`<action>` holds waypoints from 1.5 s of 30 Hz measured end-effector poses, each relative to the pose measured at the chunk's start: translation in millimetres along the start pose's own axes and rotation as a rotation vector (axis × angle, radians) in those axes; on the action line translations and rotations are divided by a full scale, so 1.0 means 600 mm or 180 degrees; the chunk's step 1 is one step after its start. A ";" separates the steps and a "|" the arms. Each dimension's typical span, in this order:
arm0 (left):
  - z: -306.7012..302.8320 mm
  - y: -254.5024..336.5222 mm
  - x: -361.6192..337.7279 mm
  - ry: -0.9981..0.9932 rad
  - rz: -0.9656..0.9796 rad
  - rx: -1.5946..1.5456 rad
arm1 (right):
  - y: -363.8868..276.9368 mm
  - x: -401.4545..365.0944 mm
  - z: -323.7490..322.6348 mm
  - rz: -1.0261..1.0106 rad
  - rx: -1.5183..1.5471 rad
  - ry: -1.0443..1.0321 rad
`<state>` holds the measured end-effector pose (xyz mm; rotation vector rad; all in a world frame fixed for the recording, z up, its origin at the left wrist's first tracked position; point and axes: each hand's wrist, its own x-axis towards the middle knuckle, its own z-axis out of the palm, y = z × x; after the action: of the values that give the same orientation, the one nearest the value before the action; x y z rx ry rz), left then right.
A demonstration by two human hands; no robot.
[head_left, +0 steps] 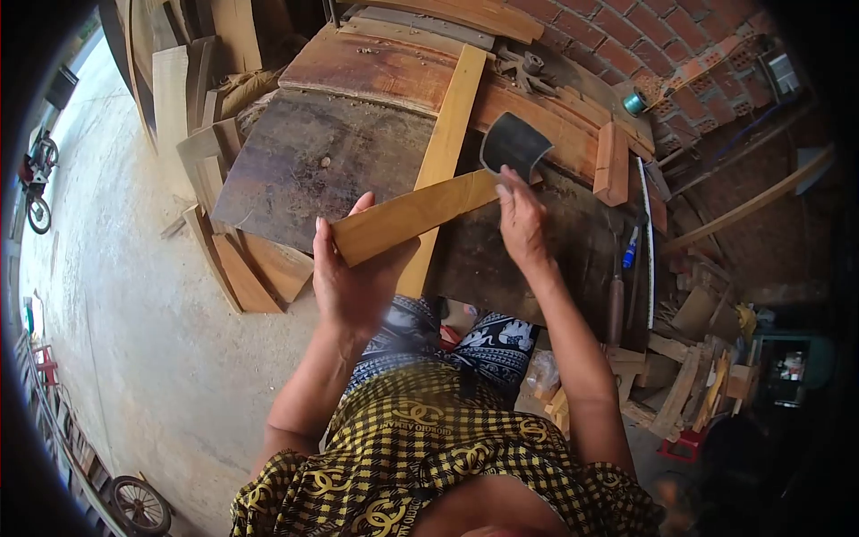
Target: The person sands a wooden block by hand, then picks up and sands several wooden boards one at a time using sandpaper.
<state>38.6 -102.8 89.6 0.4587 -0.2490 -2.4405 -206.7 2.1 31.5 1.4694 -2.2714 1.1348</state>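
Note:
A short wooden board is held at a slant over the workbench, one end toward each hand. My left hand grips its near left end, thumb at the edge and fingers behind it. At the far right end my right hand is closed, fingertips pinched on the board's end. Just beyond these fingertips is a dark curled sheet that looks like sandpaper, its lower edge overlapped by the fingers. Beneath the held board, a longer yellowish plank runs across the bench.
The dark bench top carries a reddish wooden block, a blue-handled tool and a long pale ruler-like strip on the right. Boards lean at the left. Wood scraps pile up at right; a brick wall stands behind.

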 end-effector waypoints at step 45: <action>0.008 0.013 -0.002 0.0389 0.0299 0.0087 | -0.176 -0.044 -0.011 -0.0512 0.0754 -0.0271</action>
<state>41.9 -108.0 96.7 0.5926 -0.2465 -2.3105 -106.2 3.1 73.3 1.7838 -2.0829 1.3523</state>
